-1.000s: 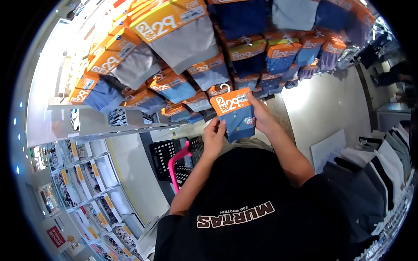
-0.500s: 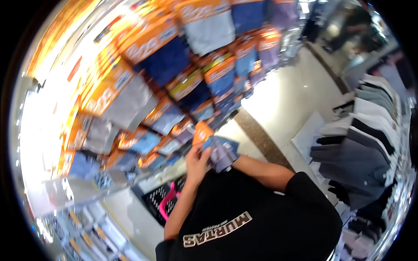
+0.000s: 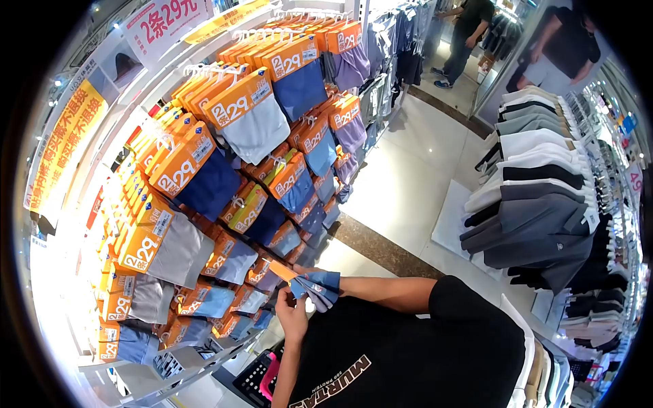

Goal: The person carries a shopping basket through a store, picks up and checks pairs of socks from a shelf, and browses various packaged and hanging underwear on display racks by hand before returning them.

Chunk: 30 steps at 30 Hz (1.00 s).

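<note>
Held in front of my chest is a pack of underwear (image 3: 320, 288), blue and greyish-purple cloth on an orange card. My left hand (image 3: 291, 314) pinches the pack's near edge, with a small white piece beside its fingertips. From the right, my right hand (image 3: 305, 269) reaches behind the pack and grips it, its fingers mostly hidden by cloth and card. Just past the hands hang rows of similar underwear packs (image 3: 246, 102), orange cards marked 29 over grey, navy, blue and purple cloth.
A rack of shirts (image 3: 544, 204) in white, grey and black stands on the right. Below my left arm is a black basket (image 3: 248, 381) with a pink handle (image 3: 269, 376). Another person (image 3: 469, 30) stands at the far end of the tiled aisle (image 3: 408, 149).
The view has swung, so the display has shifted down and more signs show at upper left. The underwear pack has turned and sits lower left in view, still between both hands.
</note>
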Available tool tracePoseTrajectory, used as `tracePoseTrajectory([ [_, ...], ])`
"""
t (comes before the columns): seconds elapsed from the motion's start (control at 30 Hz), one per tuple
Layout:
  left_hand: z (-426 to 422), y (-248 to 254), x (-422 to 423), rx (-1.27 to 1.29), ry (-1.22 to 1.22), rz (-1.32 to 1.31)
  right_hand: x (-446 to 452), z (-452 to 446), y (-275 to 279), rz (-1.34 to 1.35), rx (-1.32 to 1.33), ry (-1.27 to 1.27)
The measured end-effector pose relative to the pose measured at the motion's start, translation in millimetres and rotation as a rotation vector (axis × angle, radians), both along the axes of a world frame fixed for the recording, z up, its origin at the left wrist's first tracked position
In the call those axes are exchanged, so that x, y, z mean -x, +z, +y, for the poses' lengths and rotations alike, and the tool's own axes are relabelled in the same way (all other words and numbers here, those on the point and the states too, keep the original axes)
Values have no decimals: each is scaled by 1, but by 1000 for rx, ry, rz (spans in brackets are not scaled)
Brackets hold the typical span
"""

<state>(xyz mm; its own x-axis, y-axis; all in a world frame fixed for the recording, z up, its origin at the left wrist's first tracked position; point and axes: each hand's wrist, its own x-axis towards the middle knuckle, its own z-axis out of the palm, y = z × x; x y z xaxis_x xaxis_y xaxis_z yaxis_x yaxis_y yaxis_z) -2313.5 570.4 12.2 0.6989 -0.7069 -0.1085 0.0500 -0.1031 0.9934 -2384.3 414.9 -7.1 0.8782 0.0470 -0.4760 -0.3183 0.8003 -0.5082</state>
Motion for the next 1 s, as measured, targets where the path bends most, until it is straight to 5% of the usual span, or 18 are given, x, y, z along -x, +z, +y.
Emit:
tracePoseTrajectory([
  [0.1, 5, -8, 0, 51, 59, 14, 4, 1, 3, -11, 388, -28],
  [0.4, 8, -24, -4, 121, 133, -17, 23, 3, 3, -191, 706, 157],
  [0.5, 10, -25, -6, 14, 128, -49, 31, 0, 41, -211, 825, 199],
  [0.57, 7, -25, -5, 29, 134, -29, 28, -4, 36, -77, 895, 194],
  [0.73, 9, -31, -5, 154, 214, 422, 19, 1, 5, 100, 799, -178],
  [0.87, 12, -14, -2, 142, 237, 781, 22, 8, 16, -21, 1315, 5],
  [1.0, 19, -28, -4, 97, 140, 875, 19, 9, 10, -409, 1469, 135],
])
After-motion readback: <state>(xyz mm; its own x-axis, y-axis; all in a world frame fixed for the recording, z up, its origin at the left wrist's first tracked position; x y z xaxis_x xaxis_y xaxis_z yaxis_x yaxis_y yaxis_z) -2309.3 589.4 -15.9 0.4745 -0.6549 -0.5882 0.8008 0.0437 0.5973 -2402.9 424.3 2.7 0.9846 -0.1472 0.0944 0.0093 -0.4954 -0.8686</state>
